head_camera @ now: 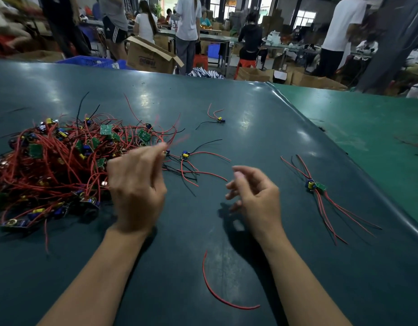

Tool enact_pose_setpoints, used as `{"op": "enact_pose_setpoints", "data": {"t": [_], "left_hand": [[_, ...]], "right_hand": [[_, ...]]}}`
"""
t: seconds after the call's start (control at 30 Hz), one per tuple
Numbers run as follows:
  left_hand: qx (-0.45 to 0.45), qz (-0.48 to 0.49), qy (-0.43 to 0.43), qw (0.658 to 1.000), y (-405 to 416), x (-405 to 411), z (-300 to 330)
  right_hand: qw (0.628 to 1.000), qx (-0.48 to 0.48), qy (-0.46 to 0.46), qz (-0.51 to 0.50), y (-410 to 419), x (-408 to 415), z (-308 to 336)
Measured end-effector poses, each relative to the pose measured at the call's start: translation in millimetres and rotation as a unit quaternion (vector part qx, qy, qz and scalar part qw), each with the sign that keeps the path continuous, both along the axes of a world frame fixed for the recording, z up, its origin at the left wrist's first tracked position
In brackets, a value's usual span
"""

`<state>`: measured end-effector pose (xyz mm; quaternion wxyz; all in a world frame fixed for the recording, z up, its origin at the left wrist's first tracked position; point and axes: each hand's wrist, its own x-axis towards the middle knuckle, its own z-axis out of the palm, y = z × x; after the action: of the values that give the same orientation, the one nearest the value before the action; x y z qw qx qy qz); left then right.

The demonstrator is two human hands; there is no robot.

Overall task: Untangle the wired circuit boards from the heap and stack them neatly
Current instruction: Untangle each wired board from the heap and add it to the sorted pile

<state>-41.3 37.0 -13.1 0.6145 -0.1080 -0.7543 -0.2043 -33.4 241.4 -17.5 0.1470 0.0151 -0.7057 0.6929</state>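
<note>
From the head view, a tangled heap [55, 165] of small green circuit boards trailing thin red and black wires sprawls at nine o'clock on the smooth, glossy dark-green table [226, 102], and the left hand [137, 191] at its edge pinches blurred red wires between curled fingertips. The right hand [255, 198] hovers at centre, fingers loosely curled and holding nothing. A separated board [315, 185] with long red leads lies at three o'clock, another [185, 156] just past the left hand, a third [221, 120] at twelve — and one loose curved red wire [217, 295] at six.
</note>
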Motion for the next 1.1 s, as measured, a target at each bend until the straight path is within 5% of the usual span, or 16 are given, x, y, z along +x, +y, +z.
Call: {"op": "enact_pose_setpoints", "data": {"t": [0.13, 0.23, 0.4, 0.63, 0.8, 0.93, 1.1], "left_hand": [[-0.106, -0.162, 0.006, 0.981, 33.8, 10.0, -2.5], [-0.167, -0.248, -0.016, 0.954, 49.6, 9.4, -7.0], [-0.119, -0.25, -0.087, 0.957, 48.0, 2.1, -12.1], [-0.01, -0.222, -0.125, 0.967, 39.2, 7.9, -7.8], [-0.078, -0.251, -0.177, 0.948, 45.7, 12.0, -14.7], [0.026, -0.26, -0.321, 0.91, 50.8, 8.4, -14.1], [0.276, -0.355, -0.276, 0.85, 53.0, 4.4, -9.7]], "right_hand": [[0.97, -0.04, -0.048, 0.236, -16.2, 8.9, -0.2], [0.963, -0.073, -0.029, 0.259, -9.7, 5.1, -0.8], [0.946, -0.117, -0.071, 0.295, -8.6, 2.0, -3.9], [0.937, -0.313, -0.102, 0.112, -4.8, -13.6, 2.6], [0.893, -0.435, -0.083, 0.082, 4.5, -15.0, 10.4], [0.916, -0.367, -0.093, 0.135, 1.0, -8.9, 13.1], [0.948, -0.26, -0.105, 0.153, -5.2, -3.1, 14.3]]}}
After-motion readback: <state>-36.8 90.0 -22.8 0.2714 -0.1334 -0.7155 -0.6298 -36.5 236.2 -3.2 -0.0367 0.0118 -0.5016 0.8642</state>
